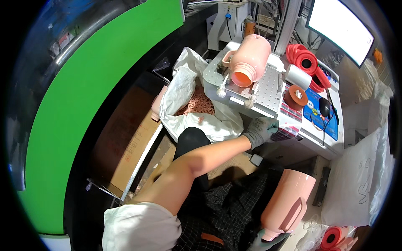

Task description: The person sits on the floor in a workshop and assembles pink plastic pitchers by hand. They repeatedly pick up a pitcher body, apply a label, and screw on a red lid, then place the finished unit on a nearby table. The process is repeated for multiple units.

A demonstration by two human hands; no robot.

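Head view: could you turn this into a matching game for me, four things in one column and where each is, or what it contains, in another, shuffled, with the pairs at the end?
1. Left hand
2. Right hand
3. Computer mouse
4. White sack

A. On the blue mat
B. Contains pink scraps
C. At the neck of a pink jug
D. At the edge of the worktable

Pairs: 1-D, 2-C, 3-A, 4-B

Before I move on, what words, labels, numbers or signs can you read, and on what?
Nothing is clear enough to quote.
Cardboard: print too small.
Blue mat: lettering too small.
White sack: dark scrawl, illegible.
Monitor: glare-white, marks unreadable.
Grey glove on left hand: print blurred.
Pink jug in right hand: none visible.
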